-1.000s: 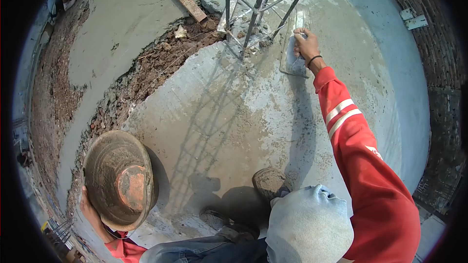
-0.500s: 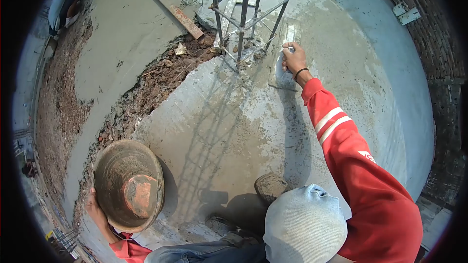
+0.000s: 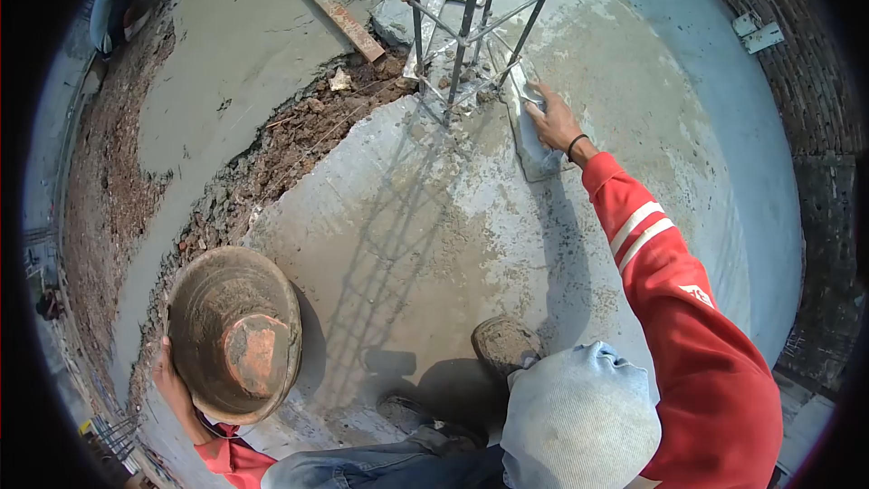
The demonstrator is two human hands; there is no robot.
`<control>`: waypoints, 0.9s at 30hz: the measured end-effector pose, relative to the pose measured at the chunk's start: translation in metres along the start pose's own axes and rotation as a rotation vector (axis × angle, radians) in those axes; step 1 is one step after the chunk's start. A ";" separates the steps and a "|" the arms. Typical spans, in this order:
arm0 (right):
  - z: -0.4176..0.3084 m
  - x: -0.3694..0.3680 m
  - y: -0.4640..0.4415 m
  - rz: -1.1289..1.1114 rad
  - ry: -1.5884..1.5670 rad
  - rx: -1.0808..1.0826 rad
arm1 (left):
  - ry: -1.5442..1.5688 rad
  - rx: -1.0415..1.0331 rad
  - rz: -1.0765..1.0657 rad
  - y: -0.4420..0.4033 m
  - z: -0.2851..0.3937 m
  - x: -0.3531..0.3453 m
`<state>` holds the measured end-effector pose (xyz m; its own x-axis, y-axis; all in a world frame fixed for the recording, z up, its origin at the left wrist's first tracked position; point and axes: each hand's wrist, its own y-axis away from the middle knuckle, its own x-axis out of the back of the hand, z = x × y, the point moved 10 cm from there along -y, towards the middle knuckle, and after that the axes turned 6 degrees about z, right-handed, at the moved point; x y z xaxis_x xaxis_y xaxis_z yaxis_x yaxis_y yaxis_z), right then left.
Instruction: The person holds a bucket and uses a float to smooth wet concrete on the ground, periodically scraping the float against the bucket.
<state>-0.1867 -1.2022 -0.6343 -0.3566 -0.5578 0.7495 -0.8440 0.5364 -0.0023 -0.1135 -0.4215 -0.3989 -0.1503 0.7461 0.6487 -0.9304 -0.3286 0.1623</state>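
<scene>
My right hand grips a long, flat finishing trowel that lies on the wet grey concrete. The trowel's far end reaches close to the upright steel rebar cage. At the lower left, my left hand is closed on the edge of a round, cement-stained basin, which is tipped so its inside faces up at me. An orange-red patch shows at the basin's bottom. My left fingers are partly hidden by the basin.
Smoothed concrete surrounds my feet. A strip of broken soil and rubble crosses to the rebar base. A long wooden board lies at the upper left. Beyond it, another person crouches. A brick wall rises at right.
My right hand has shifted slightly right and nearer me. The trowel has turned, its far end swinging left toward the rebar. The basin has moved slightly left in view, still held.
</scene>
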 end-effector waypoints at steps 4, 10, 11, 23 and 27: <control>0.012 0.027 0.031 -0.011 0.051 0.012 | -0.034 -0.120 0.082 -0.001 -0.013 0.014; -0.004 0.016 -0.010 0.106 0.103 -0.035 | -0.007 -0.036 0.098 0.009 -0.009 0.007; -0.009 0.012 -0.009 0.106 0.117 -0.010 | -0.006 -0.037 0.078 0.007 -0.003 0.003; 0.078 0.078 -0.118 0.099 0.204 -0.290 | -0.152 -0.020 0.236 -0.016 -0.073 0.064; 0.073 0.072 -0.116 0.150 0.215 -0.264 | -0.124 0.083 0.175 -0.013 -0.088 0.064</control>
<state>-0.1440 -1.3509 -0.6286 -0.3522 -0.3300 0.8758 -0.6467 0.7622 0.0272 -0.1409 -0.3183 -0.4249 -0.2597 0.5985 0.7578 -0.8624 -0.4968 0.0968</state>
